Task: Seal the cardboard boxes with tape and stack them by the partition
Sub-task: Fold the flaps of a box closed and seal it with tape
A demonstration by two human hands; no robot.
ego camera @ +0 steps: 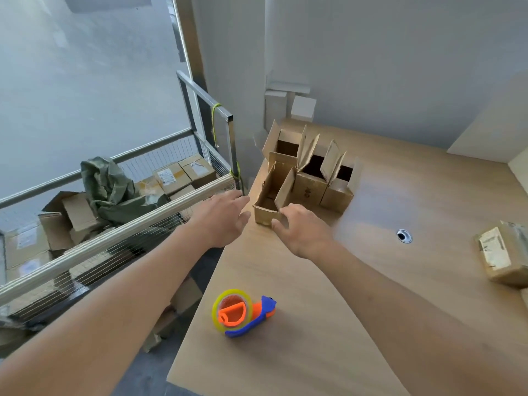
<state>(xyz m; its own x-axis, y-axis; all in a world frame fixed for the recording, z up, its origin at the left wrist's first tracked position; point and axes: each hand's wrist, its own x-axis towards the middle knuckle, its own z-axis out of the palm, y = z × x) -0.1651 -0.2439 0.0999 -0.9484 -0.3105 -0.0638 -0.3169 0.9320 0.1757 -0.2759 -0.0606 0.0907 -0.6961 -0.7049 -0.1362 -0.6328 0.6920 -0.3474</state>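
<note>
Several small cardboard boxes with their flaps up stand in a cluster at the far left of the wooden table [371, 281]. The nearest open box [268, 200] sits at the table's left edge. My left hand [225, 218] hovers just left of it with fingers spread, holding nothing. My right hand [300, 230] reaches the box's near right corner, fingers loosely bent; contact is hard to tell. A tape dispenser [243, 312] in blue and orange with a yellow-rimmed roll lies on the table near me. The grey partition [371, 67] rises behind the boxes.
A sealed labelled box [503, 258] sits at the table's right edge. A cable hole [404, 235] is in the tabletop. Left of the table stands a wire cage cart [114, 224] full of boxes and a green cloth. White blocks [303, 108] stand at the partition.
</note>
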